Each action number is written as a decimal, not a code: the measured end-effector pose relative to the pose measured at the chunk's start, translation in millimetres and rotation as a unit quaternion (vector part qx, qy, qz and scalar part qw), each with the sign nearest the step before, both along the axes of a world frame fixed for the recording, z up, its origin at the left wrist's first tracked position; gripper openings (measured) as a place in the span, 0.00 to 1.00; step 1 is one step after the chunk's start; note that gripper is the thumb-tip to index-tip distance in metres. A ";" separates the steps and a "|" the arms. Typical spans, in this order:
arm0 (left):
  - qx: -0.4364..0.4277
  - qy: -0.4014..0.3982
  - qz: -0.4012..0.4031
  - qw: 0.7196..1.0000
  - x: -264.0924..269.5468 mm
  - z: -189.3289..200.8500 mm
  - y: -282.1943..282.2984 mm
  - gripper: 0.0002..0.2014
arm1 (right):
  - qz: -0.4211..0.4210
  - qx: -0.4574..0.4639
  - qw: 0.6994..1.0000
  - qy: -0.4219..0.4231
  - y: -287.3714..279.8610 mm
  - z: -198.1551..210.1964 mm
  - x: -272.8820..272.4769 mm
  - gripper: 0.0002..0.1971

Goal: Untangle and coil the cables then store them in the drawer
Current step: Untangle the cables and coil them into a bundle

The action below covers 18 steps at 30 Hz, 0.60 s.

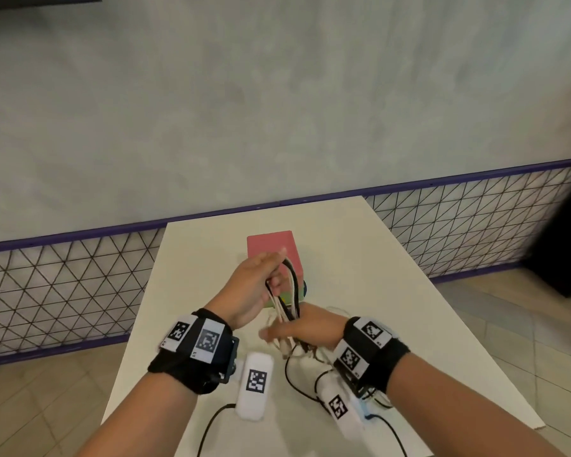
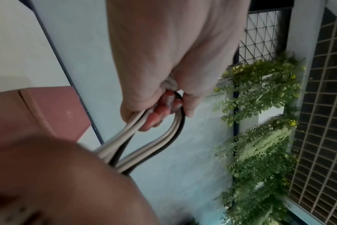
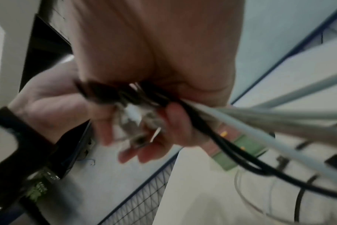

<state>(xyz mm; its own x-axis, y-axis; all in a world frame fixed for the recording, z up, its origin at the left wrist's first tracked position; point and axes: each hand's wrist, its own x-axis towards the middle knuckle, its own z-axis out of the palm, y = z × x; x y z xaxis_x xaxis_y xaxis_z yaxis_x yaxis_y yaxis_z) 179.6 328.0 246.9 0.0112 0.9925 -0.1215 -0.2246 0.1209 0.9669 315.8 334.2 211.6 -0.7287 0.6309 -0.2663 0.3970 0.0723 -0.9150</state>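
Right hand [image 1: 305,329], lower centre: fingers curled round the lower end of the cable bundle [image 1: 289,291]. Left hand [image 1: 254,286], above: grips the bundle's loop. Pink drawer box [image 1: 272,247] behind, on white counter [image 1: 393,291].

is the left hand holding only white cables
No, the loop gripped by the left hand holds a black cable alongside the white cables.
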 end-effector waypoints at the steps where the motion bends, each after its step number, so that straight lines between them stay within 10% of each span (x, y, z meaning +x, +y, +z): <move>1: -0.001 0.002 -0.001 1.000 3.5 0.2 -0.7 0.11 | -0.008 -0.032 0.999 -0.011 -0.9 -6.6 -2.7 0.14; 6: 0.013 -0.032 0.021 0.999 2.1 2.5 -2.4 0.13 | -0.105 -0.143 0.983 0.040 2.5 -14.4 -6.7 0.23; 11: -0.035 0.030 -0.052 0.998 -7.2 -26.7 -17.4 0.41 | -0.099 -0.210 0.970 0.064 5.0 -9.1 -3.9 0.23; 18: -0.048 0.080 -0.096 0.991 14.9 -16.2 -13.6 0.22 | -0.080 -0.132 0.985 0.077 -3.9 -5.0 -9.1 0.10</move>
